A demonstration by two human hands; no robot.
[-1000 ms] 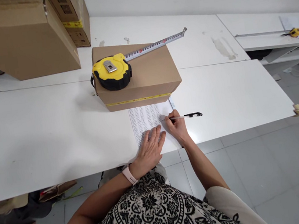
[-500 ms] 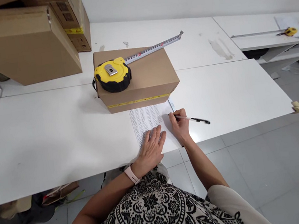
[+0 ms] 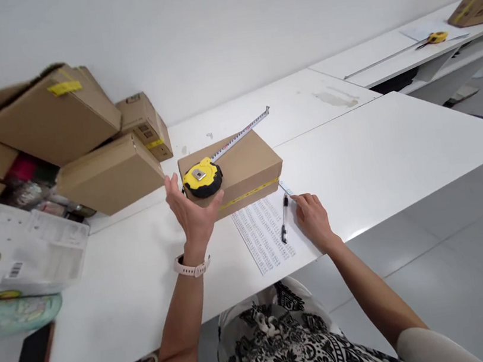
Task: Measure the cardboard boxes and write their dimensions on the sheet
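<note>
Head: left hand (image 3: 192, 212) by tape measure (image 3: 202, 179)

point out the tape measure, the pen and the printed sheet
tape measure (image 3: 202, 178), head view, on the top of its yellow case
pen (image 3: 284, 218), head view, on the middle of its barrel
printed sheet (image 3: 261, 238), head view, on the printed rows left of the pen
</note>
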